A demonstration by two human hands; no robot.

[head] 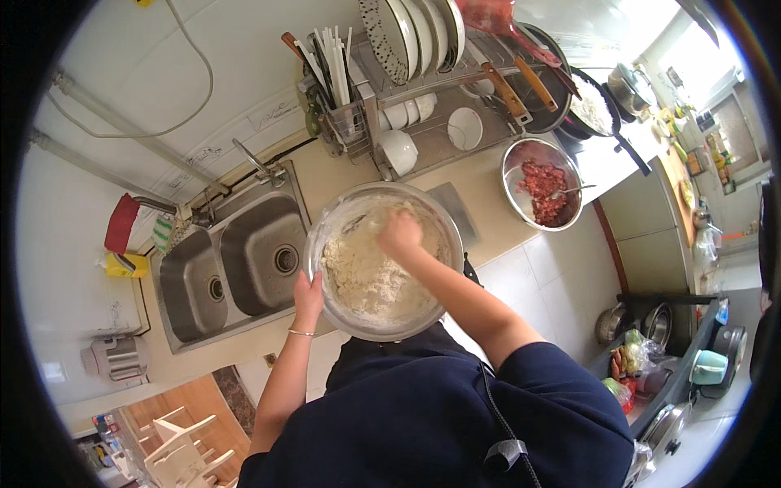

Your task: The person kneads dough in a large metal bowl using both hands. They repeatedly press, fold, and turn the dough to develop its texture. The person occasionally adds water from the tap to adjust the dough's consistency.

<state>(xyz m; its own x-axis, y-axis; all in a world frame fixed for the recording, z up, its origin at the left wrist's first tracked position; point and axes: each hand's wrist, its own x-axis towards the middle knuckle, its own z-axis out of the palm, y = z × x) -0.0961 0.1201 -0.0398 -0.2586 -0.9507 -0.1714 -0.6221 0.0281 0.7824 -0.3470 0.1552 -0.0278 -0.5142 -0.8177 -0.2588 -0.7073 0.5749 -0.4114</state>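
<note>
A wide stainless steel bowl (451, 244) sits in front of my body at the counter's edge. Crumbly, floury dough (372, 274) fills its bottom, and flour coats the inner wall. My left hand (309, 299) grips the bowl's left rim, thumb on top. Inside the bowl, my right hand (401, 233) is in the dough towards the far side. Its fingers look curled and slightly blurred, so what lies between them is hidden. Partly behind the bowl lies a grey flat board or blade (454, 210), with a black handle (471, 270) showing near the counter edge.
Left is a double-basin steel sink (262, 250) with a faucet (259, 161). A dish rack (366, 104) holds plates, bowls and chopsticks behind. To the right stands a steel bowl (512, 189) of minced meat (546, 189) with a spoon. Beyond, a black pan (619, 137) holds white food.
</note>
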